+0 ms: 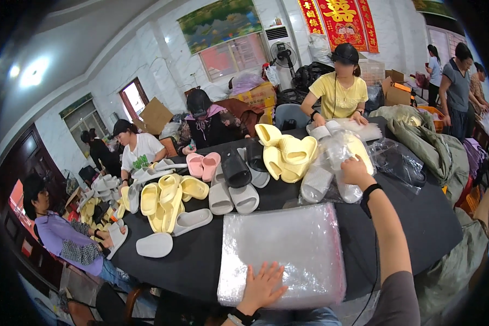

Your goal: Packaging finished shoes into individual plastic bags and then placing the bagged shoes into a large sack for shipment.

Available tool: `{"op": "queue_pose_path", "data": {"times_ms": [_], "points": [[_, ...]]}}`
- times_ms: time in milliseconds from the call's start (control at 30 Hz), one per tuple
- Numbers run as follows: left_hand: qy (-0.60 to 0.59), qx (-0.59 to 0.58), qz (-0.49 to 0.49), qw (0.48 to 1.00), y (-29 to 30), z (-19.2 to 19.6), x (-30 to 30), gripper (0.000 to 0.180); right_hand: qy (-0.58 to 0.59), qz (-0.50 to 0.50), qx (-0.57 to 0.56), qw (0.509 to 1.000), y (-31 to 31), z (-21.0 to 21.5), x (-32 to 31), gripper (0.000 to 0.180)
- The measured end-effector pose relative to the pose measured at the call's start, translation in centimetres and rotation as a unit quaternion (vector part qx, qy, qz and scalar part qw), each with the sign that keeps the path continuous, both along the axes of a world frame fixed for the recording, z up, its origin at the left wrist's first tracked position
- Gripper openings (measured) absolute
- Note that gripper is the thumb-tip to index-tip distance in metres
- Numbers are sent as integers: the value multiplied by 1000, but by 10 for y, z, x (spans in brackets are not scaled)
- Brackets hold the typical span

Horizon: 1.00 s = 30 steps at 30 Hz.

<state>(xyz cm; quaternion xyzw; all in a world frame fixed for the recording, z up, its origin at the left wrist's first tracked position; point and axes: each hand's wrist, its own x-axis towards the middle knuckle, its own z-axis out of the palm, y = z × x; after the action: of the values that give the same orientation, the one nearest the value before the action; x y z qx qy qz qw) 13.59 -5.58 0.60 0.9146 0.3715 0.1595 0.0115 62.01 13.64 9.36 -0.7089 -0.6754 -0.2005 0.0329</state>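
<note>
Left fingers [263, 275] spread across bags [280, 233] at the table edge [201, 290] (right fingers [351, 167]: can't tell).

Left hand [263, 285], palm down with fingers spread, on a stack of clear plastic bags [280, 233] at the near side of a black-covered table [424, 233]. Right hand [356, 169], arm extended, at the plastic-wrapped slide sandals [346, 185]; its exact grip is unclear. Left of these, loose footwear: a cluster of yellow slides [290, 155], 2 pink slides [203, 165] side by side, and a black slide [236, 169] resting on grey slides [243, 199]. Opposite, 1 co-worker in a yellow shirt [342, 98]; far left, 1 in a lilac top [79, 244], holding a pale slide [117, 239].
</note>
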Motion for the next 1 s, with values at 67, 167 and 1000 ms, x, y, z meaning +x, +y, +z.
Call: {"op": "queue_pose_path", "data": {"times_ms": [67,167,1000], "points": [[4,8,6,1000,1,-1,-1,66,63,16,-16,998,-17,23,8,35],[26,17,8,999,4,2,-2,65,162,9,-5,987,-39,54,25,41],[-342,-343,-195,853,19,-98,-17,54,330,327,-121,877,-251,29,-267,95]]}}
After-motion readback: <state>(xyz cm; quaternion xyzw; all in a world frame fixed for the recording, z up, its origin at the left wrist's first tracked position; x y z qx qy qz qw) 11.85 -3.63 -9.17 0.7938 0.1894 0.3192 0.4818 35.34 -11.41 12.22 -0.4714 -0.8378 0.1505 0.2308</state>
